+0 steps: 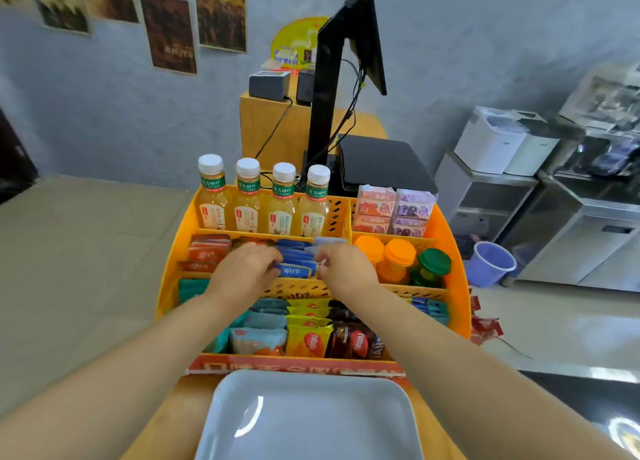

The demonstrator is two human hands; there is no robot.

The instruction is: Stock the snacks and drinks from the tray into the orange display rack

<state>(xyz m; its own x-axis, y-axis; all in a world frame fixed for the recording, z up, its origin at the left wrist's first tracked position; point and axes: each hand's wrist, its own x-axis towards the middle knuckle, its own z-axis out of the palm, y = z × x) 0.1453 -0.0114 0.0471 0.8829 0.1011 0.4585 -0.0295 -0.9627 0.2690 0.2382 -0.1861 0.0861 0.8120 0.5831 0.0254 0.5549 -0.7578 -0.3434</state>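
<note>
The orange display rack (446, 238) stands in front of me, stocked in tiers. Both hands reach into its middle row. My left hand (244, 269) and my right hand (341, 265) pinch the two ends of the blue snack packets (294, 264) that stand in a stack there. Red packets (207, 251) fill the slot to the left. Several tea bottles (265, 200) line the back row. The grey tray (308, 421) lies nearest me with nothing on it.
Small juice cartons (394, 210) sit at the rack's back right, orange- and green-capped jars (408, 262) below them. Wafer packs (311, 335) fill the front row. A black monitor stand (325, 113) and printer (381, 161) rise behind the rack. A purple bucket (490, 264) stands on the floor at right.
</note>
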